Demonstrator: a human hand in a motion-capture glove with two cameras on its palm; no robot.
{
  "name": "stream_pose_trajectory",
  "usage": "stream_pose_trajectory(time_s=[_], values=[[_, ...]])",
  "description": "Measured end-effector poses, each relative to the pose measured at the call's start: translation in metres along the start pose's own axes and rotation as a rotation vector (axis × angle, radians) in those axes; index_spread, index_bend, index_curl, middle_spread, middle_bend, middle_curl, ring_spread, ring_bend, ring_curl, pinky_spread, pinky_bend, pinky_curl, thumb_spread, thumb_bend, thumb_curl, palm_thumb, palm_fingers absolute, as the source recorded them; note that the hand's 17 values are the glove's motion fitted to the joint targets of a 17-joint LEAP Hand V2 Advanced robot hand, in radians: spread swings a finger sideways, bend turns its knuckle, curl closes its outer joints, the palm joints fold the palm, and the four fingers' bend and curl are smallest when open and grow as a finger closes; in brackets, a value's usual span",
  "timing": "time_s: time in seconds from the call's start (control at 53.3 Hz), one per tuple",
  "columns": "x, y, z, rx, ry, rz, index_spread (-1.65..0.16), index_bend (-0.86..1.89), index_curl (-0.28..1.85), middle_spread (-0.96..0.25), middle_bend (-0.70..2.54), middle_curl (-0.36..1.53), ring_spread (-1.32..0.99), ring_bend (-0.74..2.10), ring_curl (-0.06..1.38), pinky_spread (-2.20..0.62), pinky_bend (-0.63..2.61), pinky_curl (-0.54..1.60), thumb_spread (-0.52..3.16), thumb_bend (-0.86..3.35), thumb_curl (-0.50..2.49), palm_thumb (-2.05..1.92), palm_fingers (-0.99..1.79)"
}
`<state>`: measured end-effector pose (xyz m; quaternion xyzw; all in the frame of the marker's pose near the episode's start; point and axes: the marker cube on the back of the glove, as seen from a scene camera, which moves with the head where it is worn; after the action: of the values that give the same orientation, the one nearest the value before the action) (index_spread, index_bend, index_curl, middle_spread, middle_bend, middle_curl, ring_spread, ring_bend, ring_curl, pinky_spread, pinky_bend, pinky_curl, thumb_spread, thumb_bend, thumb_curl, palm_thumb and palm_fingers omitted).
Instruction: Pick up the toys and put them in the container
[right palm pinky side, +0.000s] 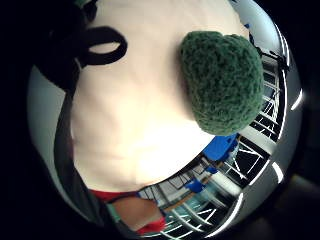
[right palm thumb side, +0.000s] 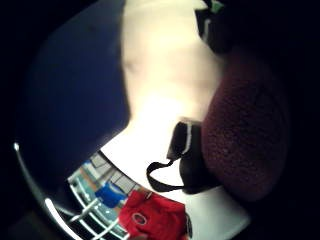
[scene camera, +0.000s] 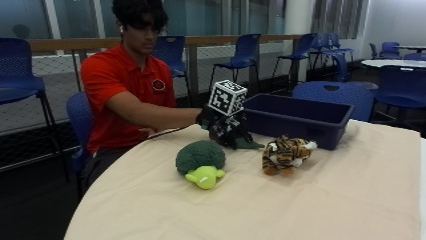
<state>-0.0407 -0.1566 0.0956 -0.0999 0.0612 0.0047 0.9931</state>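
In the outside view my gloved right hand (scene camera: 223, 127) is low over the table beside the blue container (scene camera: 303, 116), curled round a dark toy (scene camera: 247, 143). The thumb side palm view shows that toy as a maroon knitted toy (right palm thumb side: 247, 135) close against the palm. A green knitted turtle (scene camera: 201, 161) with a lime head lies on the cream tablecloth (scene camera: 286, 200) in front of the hand; its shell (right palm pinky side: 222, 82) shows in the little finger side view. A striped tiger toy (scene camera: 286, 154) stands to the turtle's right, near the container's front wall.
The container (right palm thumb side: 75, 100) sits at the table's far side, right next to the hand. The person in a red shirt (scene camera: 123, 85) sits behind the table's left edge. Blue chairs (scene camera: 243, 52) and a railing stand behind.
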Motion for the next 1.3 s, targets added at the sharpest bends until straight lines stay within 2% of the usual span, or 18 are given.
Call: stream_pose_trajectory(time_s=[0.094, 0.169, 0.451, 0.676, 0.863, 1.032, 1.089, 1.126, 1.164, 1.22, 1.295], values=[[-0.004, 0.000, -0.005, 0.090, 0.014, 0.013, -0.40, 0.45, 0.34, -0.09, 0.05, 0.03, -0.18, 0.87, 0.31, -0.31, 1.25, 0.39, 1.30, 0.13, 0.32, 0.29, 0.45], [-0.002, 0.000, -0.011, 0.129, 0.008, 0.014, -0.39, 0.46, 0.38, -0.12, 0.10, 0.03, -0.26, 0.99, 0.37, -0.37, 1.26, 0.40, 1.30, 0.18, 0.36, 0.39, 0.54], [0.021, 0.013, -0.068, 0.204, -0.084, 0.041, -0.38, 0.54, 0.50, -0.27, 0.31, 0.15, -0.46, 0.97, 0.39, -0.44, 1.07, 0.37, 0.99, 0.19, 0.56, 0.61, 0.90], [0.006, 0.013, -0.173, 0.341, -0.034, 0.020, -0.37, 0.53, 0.59, -0.34, 0.30, 0.19, -0.50, 0.94, 0.41, -0.45, 1.00, 0.37, 0.84, 0.15, 0.66, 0.64, 0.94], [-0.071, -0.008, -0.229, 0.419, -0.077, -0.120, -0.38, 0.49, 0.65, -0.35, 0.24, 0.21, -0.52, 0.91, 0.42, -0.46, 1.00, 0.39, 0.77, 0.12, 0.73, 0.64, 0.89], [-0.128, -0.044, -0.241, 0.427, -0.117, -0.174, -0.39, 0.45, 0.69, -0.35, 0.20, 0.23, -0.53, 0.90, 0.43, -0.46, 0.99, 0.40, 0.74, 0.09, 0.79, 0.64, 0.88], [-0.140, -0.055, -0.235, 0.423, -0.100, -0.259, -0.40, 0.44, 0.71, -0.35, 0.19, 0.24, -0.54, 0.89, 0.44, -0.46, 0.99, 0.40, 0.73, 0.09, 0.80, 0.64, 0.87], [-0.147, -0.064, -0.232, 0.416, -0.113, -0.235, -0.40, 0.43, 0.72, -0.35, 0.19, 0.24, -0.54, 0.89, 0.44, -0.46, 0.99, 0.41, 0.73, 0.08, 0.81, 0.63, 0.86], [-0.146, -0.073, -0.227, 0.418, -0.070, -0.214, -0.40, 0.43, 0.74, -0.34, 0.18, 0.24, -0.54, 0.88, 0.45, -0.46, 0.99, 0.41, 0.73, 0.07, 0.82, 0.63, 0.85], [-0.144, -0.080, -0.215, 0.418, 0.054, -0.293, -0.40, 0.42, 0.76, -0.33, 0.16, 0.24, -0.54, 0.87, 0.45, -0.46, 0.99, 0.41, 0.75, 0.06, 0.83, 0.62, 0.80], [-0.169, -0.076, -0.213, 0.318, -0.167, -0.264, -0.41, 0.37, 0.78, -0.29, 0.09, 0.21, -0.52, 0.86, 0.46, -0.46, 1.04, 0.43, 0.81, 0.03, 0.83, 0.59, 0.65]])
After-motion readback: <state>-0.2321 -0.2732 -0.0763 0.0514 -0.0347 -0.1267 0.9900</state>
